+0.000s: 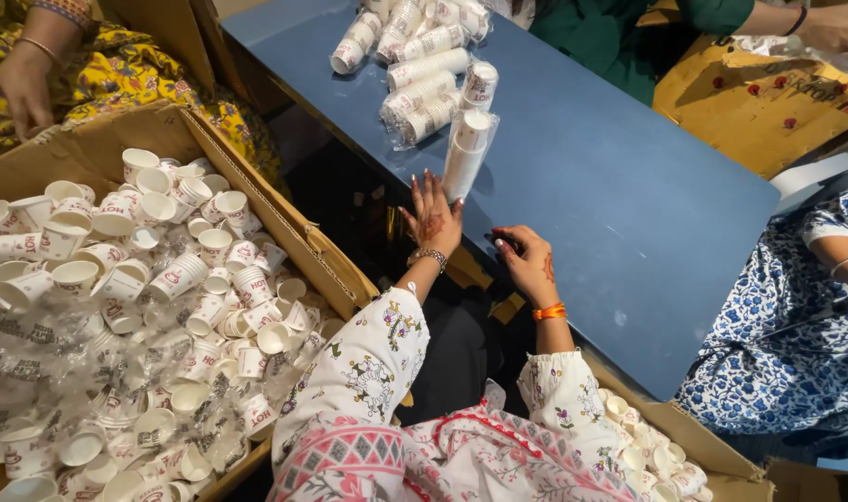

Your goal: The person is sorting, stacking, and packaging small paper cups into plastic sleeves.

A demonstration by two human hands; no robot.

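Note:
My left hand [432, 216] is stretched out flat with fingers apart, fingertips touching the near end of a plastic-wrapped stack of white paper cups [466, 151] lying on the blue table [628, 204]. My right hand [528, 263] rests curled at the table's near edge, holding nothing I can see. Several more wrapped cup stacks [424, 70] lie piled beyond the nearest one.
A large cardboard box [284, 209] of loose white paper cups [145, 279] and plastic wrappers sits at my left. Another box of cups [656, 460] is at lower right. Other people sit at the top left [19, 84], top right [814, 28] and right [795, 335].

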